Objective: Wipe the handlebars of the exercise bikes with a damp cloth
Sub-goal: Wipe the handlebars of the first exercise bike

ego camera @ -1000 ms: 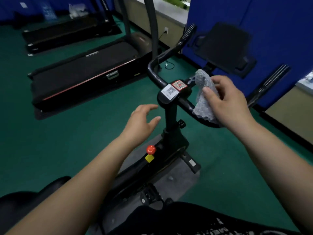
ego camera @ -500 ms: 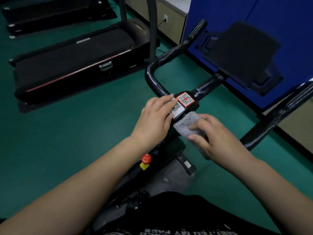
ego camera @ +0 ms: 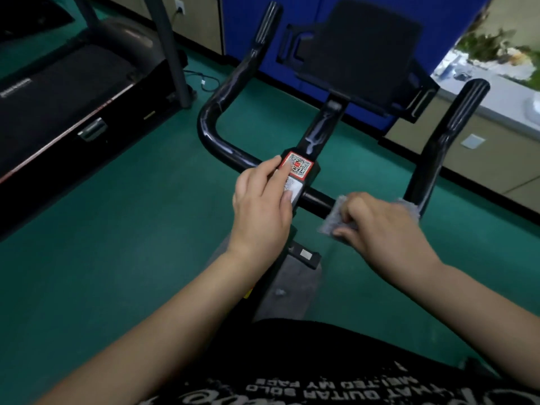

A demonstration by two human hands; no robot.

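Handlebars [ego camera: 233, 153] sit centre frame, a black U-shaped bar with both ends rising toward the far wall; wet streaks show on the left bend and on the centre stem. The grey cloth [ego camera: 331, 219] is wrapped over the cross section right of the clamp, close to where the right arm of the bar turns upward.

Risks from here, as a judgement: your cloth is bunched under the palm, so only a narrow band may touch the tube and the underside could be missed. Sliding right, the cloth may snag or slip off at the bend if your grip loosens. Your bracing fingers lie on the QR sticker [ego camera: 298, 166]; damp or rubbing there could lift its edge.

Pose: your right hand [ego camera: 380, 226] is curled down over the cloth and bar, fingers closed around both, wrist low and forearm coming in from the near right. Your left hand [ego camera: 263, 209] lies flat and unclenched on the clamp block, fingertips on the sticker, gripping nothing, steadying only.

A treadmill [ego camera: 73, 92] stands well apart at far left on the green floor [ego camera: 131, 229].
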